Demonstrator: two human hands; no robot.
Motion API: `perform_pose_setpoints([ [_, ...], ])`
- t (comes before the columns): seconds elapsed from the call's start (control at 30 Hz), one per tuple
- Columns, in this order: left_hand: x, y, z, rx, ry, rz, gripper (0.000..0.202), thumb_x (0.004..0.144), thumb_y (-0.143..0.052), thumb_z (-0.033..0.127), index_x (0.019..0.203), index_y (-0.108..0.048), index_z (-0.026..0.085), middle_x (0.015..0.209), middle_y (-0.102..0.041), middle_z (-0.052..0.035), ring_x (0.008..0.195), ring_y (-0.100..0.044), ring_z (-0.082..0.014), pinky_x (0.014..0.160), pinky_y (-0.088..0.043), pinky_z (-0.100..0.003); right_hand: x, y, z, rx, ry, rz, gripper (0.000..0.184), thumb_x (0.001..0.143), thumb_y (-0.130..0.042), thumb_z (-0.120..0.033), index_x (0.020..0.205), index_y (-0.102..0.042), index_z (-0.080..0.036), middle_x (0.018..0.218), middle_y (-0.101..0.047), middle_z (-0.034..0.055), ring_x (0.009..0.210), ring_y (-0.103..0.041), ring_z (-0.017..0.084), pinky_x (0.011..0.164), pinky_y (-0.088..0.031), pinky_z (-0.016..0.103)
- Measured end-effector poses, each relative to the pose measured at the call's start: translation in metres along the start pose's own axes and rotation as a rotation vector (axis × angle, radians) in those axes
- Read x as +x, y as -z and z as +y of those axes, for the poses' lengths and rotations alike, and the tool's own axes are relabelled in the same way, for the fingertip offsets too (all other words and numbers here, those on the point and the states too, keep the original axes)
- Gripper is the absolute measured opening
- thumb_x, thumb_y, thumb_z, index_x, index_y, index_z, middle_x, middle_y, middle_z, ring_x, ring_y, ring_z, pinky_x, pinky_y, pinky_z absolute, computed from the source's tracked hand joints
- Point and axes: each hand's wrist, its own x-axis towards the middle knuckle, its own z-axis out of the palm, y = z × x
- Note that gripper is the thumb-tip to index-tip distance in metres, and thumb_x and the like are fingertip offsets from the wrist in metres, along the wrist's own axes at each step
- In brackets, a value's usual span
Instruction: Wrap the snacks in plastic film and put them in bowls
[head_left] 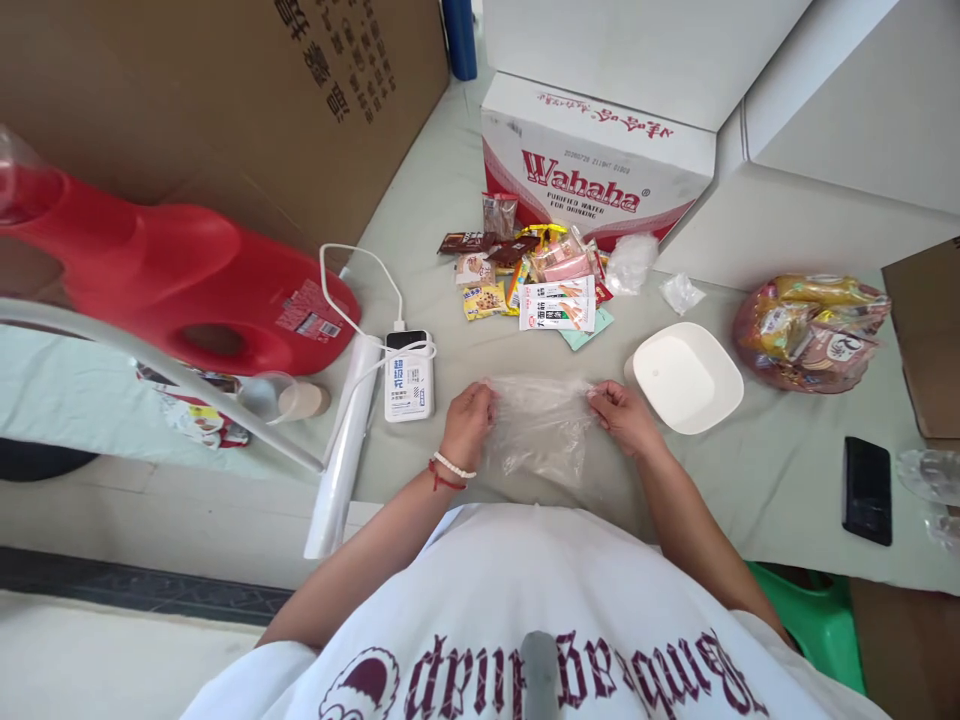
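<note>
In the head view, a clear plastic bag (541,430) is over the counter (712,500), directly between the left hand (466,420) and right hand (624,415), neither nearer. Its top edge runs crosswise, each hand's fingers pinching one end, while the body extends from the fingers toward the person's shirt (525,570).

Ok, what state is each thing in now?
Plastic bag: spread, held at both sides
Left hand: closed on the bag
Right hand: closed on the bag
Bowl: upright, uncovered
Power bank: cable plugged in
Snack packets: loosely piled
Snack bag: filled
Water box: top shut
Phone: lying flat
</note>
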Motion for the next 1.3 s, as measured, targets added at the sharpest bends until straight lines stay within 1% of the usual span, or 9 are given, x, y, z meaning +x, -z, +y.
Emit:
perform_pose_setpoints([
  [0.1, -0.021, 0.003, -0.006, 0.312, -0.346, 0.266, 0.042, 0.08, -0.076, 0.047, 0.109, -0.065, 0.019, 0.104, -0.065, -0.0124, 0.101, -0.061, -0.0296, 0.089, -0.048, -0.044, 0.012, 0.012, 0.002, -0.135, 0.039, 0.006, 0.039, 0.078, -0.069, -0.059, 0.083, -0.059, -0.022, 0.059, -0.052, -0.005, 0.048, -0.037, 0.01, 0.046, -0.025, 0.025],
  [0.17, -0.034, 0.002, -0.009, 0.481, -0.549, 0.261, 0.03, 0.082, -0.076, 0.036, 0.108, -0.069, 0.022, 0.117, -0.066, -0.0169, 0.124, -0.055, -0.0368, 0.106, -0.039, -0.054, 0.019, 0.015, 0.004, -0.212, 0.065, -0.008, 0.038, 0.081, -0.067, -0.059, 0.083, -0.06, -0.022, 0.061, -0.053, -0.0043, 0.05, -0.038, 0.011, 0.048, -0.027, 0.025],
  [0.33, -0.028, -0.009, -0.012, 0.721, -0.838, -0.464, 0.033, 0.095, -0.052, 0.013, 0.117, -0.071, 0.029, 0.135, -0.069, -0.0107, 0.136, -0.056, -0.029, 0.115, -0.034, -0.052, 0.03, 0.016, 0.004, -0.334, 0.132, -0.059, 0.036, 0.082, -0.067, -0.057, 0.083, -0.064, -0.021, 0.063, -0.055, -0.0034, 0.056, -0.044, 0.012, 0.052, -0.032, 0.025],
  [0.63, 0.005, -0.005, -0.018, 0.959, -0.664, -0.225, 0.059, 0.101, -0.047, 0.04, 0.155, -0.045, 0.015, 0.165, -0.037, -0.0204, 0.155, -0.032, -0.0357, 0.125, -0.013, -0.06, 0.009, 0.058, 0.011, -0.339, 0.043, -0.021, 0.047, 0.081, -0.064, -0.063, 0.097, -0.063, -0.02, 0.061, -0.054, -0.0051, 0.051, -0.04, 0.011, 0.05, -0.03, 0.025],
  [0.8, -0.012, -0.001, -0.014, 1.017, -0.653, -0.159, 0.051, 0.102, -0.045, 0.039, 0.147, -0.055, 0.016, 0.16, -0.045, -0.0214, 0.147, -0.042, -0.0397, 0.117, -0.022, -0.064, -0.013, 0.084, -0.015, -0.948, 0.237, 0.038, 0.033, 0.09, -0.059, -0.052, 0.088, -0.069, -0.02, 0.065, -0.063, 0.0028, 0.058, -0.052, 0.016, 0.055, -0.032, 0.028],
  [0.93, -0.018, 0.003, -0.009, 1.09, -0.649, -0.089, 0.035, 0.102, -0.049, 0.037, 0.118, -0.074, 0.02, 0.133, -0.069, -0.0185, 0.127, -0.056, -0.0393, 0.102, -0.037, -0.059, 0.005, 0.058, -0.075, -1.248, 0.483, 0.255, 0.032, 0.098, -0.051, -0.042, 0.11, -0.072, -0.021, 0.099, -0.072, 0.0117, 0.081, -0.063, 0.024, 0.066, -0.039, 0.033],
  [1.03, -0.017, 0.007, -0.014, 1.132, -0.695, -0.041, 0.028, 0.1, -0.05, 0.027, 0.108, -0.076, 0.02, 0.127, -0.072, -0.0168, 0.127, -0.056, -0.0365, 0.1, -0.04, -0.055, 0.048, 0.019, -0.114, -1.341, 0.641, 0.17, 0.035, 0.102, -0.045, -0.033, 0.122, -0.07, -0.02, 0.114, -0.071, 0.0149, 0.105, -0.061, 0.031, 0.08, -0.045, 0.036],
  [1.17, -0.013, 0.011, -0.026, 1.135, -0.786, -0.099, 0.043, 0.098, -0.047, 0.017, 0.137, -0.064, 0.022, 0.151, -0.058, -0.0143, 0.145, -0.046, -0.0314, 0.116, -0.029, -0.057, 0.109, -0.017, -0.133, -1.45, 0.818, 0.069, 0.058, 0.09, -0.066, -0.029, 0.145, -0.056, -0.014, 0.142, -0.058, 0.0187, 0.132, -0.043, 0.038, 0.105, -0.039, 0.049],
  [1.3, -0.011, 0.013, -0.03, 1.139, -0.724, -0.144, 0.053, 0.101, -0.045, 0.029, 0.153, -0.048, 0.023, 0.165, -0.041, -0.0139, 0.154, -0.034, -0.0322, 0.123, -0.014, -0.065, 0.122, -0.022, -0.131, -1.56, 0.719, 0.032, 0.054, 0.082, -0.074, -0.028, 0.132, -0.065, -0.01, 0.13, -0.063, 0.0211, 0.129, -0.046, 0.041, 0.105, -0.039, 0.053],
])
